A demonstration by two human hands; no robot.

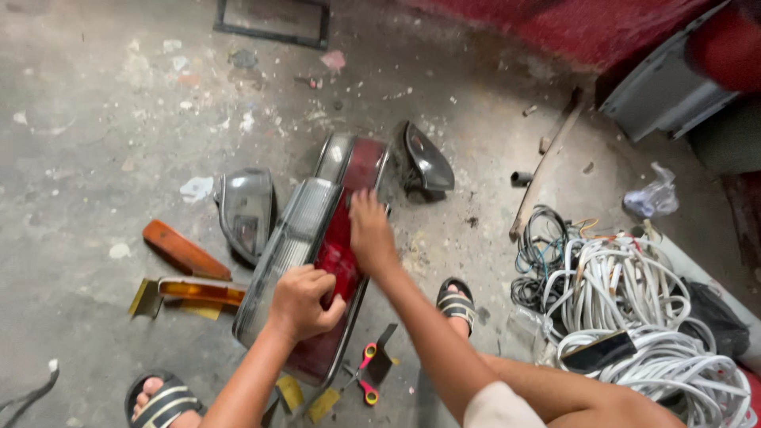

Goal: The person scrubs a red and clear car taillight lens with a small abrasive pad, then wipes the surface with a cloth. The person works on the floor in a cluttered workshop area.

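A long car tail light [297, 238] with a grey-clear strip and a red lens lies on the concrete floor between my feet. My left hand [304, 301] is clenched on its red lens near the lower end. My right hand [370, 234] presses flat on the red lens higher up, fingers together. Whether the left hand holds a small tool is hidden by its fingers.
Around it lie a grey lamp housing [247, 210], a dark mirror-like housing [426, 165], an orange lens [182, 251], an amber side lamp [198, 290] and red-handled scissors [367, 372]. A pile of white and black cables [634, 309] is at right. My sandalled feet [456, 303] flank the light.
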